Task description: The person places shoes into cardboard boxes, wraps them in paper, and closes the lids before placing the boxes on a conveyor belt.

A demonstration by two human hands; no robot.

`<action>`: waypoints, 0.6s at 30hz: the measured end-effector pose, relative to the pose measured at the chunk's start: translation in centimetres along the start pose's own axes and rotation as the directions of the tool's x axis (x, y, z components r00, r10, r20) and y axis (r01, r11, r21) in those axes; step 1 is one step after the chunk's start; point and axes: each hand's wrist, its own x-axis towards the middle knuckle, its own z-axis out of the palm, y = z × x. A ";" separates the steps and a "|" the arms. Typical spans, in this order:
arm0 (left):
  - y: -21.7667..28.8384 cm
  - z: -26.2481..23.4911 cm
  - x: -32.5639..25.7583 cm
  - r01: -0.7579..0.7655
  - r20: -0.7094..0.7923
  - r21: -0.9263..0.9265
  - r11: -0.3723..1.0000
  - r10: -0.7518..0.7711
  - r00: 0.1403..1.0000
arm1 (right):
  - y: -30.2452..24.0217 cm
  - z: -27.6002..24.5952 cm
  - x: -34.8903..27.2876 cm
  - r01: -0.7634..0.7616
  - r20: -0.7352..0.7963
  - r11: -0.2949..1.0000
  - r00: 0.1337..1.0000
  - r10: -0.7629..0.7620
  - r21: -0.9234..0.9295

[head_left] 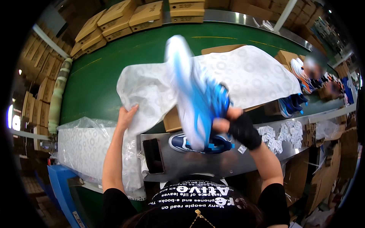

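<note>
My right hand, in a black fingerless glove, grips a blue-and-white sneaker by its ankle opening. The shoe is held up with its toe pointing away, a little blurred by motion. Between the fingers and thumb of my left hand is the near left edge of a sheet of white patterned tissue paper. That paper spreads over a cardboard shoe box, hiding most of it. A navy sneaker lies on the metal ledge just below the raised shoe.
A phone lies on the metal ledge. Stacked tissue sheets in clear plastic are at left, small white packets at right. Closed shoe boxes line the green belt's far side. More sneakers and blurred people stand at right.
</note>
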 end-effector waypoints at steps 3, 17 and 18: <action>0.9 -2.8 -0.2 0.021 0.026 0.042 0.999 -0.022 0.999 | 1.9 -1.3 5.3 -0.111 -0.156 0.993 0.982 0.105 -0.030; 11.7 4.8 1.1 0.227 0.478 -0.426 0.876 0.004 0.879 | 19.8 6.9 14.4 0.174 0.181 0.923 0.977 -0.117 -0.344; 10.9 6.8 1.6 0.291 0.486 -0.510 0.809 -0.008 0.874 | 17.7 7.4 13.6 0.090 0.246 0.898 0.969 0.021 -0.431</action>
